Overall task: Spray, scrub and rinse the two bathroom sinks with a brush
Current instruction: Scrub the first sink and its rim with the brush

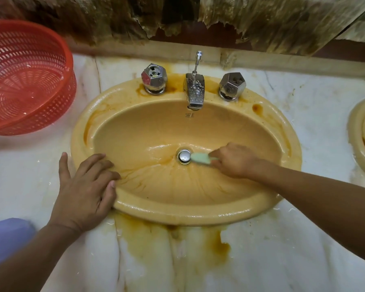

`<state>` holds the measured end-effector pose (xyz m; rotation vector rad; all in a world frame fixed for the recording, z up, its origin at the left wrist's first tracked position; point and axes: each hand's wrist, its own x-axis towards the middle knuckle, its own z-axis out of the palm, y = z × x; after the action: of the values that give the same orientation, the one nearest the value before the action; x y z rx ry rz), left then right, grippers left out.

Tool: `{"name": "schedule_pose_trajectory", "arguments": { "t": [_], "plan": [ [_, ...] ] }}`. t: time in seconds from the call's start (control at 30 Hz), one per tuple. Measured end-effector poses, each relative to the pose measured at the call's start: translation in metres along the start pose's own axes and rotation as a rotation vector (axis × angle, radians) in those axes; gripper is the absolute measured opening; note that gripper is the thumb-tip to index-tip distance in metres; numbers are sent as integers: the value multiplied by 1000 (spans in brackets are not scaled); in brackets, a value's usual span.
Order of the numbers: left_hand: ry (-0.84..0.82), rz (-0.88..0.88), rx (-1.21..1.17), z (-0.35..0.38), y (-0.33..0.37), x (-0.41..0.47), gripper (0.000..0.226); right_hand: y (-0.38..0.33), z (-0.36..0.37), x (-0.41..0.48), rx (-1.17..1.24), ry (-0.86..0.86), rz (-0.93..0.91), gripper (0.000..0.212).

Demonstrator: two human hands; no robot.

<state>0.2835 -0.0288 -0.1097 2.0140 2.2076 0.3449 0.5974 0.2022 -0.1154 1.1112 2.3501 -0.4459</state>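
A yellow-orange oval sink (198, 213) fills the middle of the head view, wet and streaked with brown stains. My right hand (234, 160) grips a pale green brush (200, 158) whose head lies against the bowl right beside the chrome drain plug (184, 157). My left hand (86, 186) rests flat with straight fingers on the sink's left rim. The rim of a second sink (358, 131) shows at the right edge.
A chrome spout (195, 91) with a pull rod stands between two faceted chrome knobs (154, 79) (232, 85). A red plastic basket (27, 81) sits on the stained marble counter (282, 249) at the left. Peeling, damaged wall covering hangs behind.
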Motion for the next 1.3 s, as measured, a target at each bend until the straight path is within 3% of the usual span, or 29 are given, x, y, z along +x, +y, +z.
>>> {"name": "schedule_pose_trajectory", "arguments": {
  "t": [0.1, 0.2, 0.27, 0.4, 0.57, 0.7, 0.73, 0.87, 0.97, 1.03, 1.1, 1.2, 1.23, 1.3],
  "plan": [
    [19, -15, -20, 1, 1, 0, 42, 11, 2, -10, 166, -213, -48, 29],
    [25, -6, -33, 3, -1, 0, 43, 22, -4, 0, 65, -28, 85, 37],
    [28, 0, -32, 4, -3, 0, 43, 9, 1, 1, 3, 14, 56, 35],
    [34, 5, -43, 4, -3, 0, 41, -1, -4, -17, 148, -267, -135, 26],
    [27, -2, -44, 4, -3, -1, 42, 20, -13, -6, -51, 38, 70, 26],
    [21, -9, -47, 5, -4, -1, 42, 0, -9, -31, 256, -340, -91, 22],
    [21, -9, -47, 5, -4, -1, 42, 9, -20, -30, 194, -355, -87, 21],
    [28, -5, -49, 5, -4, 0, 42, 31, -35, -25, -131, -111, 90, 28],
    [23, -10, -56, 4, -3, 0, 43, 3, -29, -40, -15, -314, -60, 27],
    [18, -13, -59, 4, -3, 0, 43, 10, -42, -43, 92, -457, -56, 21],
    [20, -14, -62, 4, -3, 0, 43, 27, -55, -36, 19, -390, 26, 18],
    [22, -14, -62, 4, -2, 0, 43, 28, -38, -32, -147, -150, 83, 27],
    [25, -13, -60, 3, -2, 0, 43, 17, -29, -33, -109, -166, 37, 28],
    [32, -9, -55, 4, -3, 0, 43, 1, -22, -38, 140, -358, -36, 22]
  ]
}}
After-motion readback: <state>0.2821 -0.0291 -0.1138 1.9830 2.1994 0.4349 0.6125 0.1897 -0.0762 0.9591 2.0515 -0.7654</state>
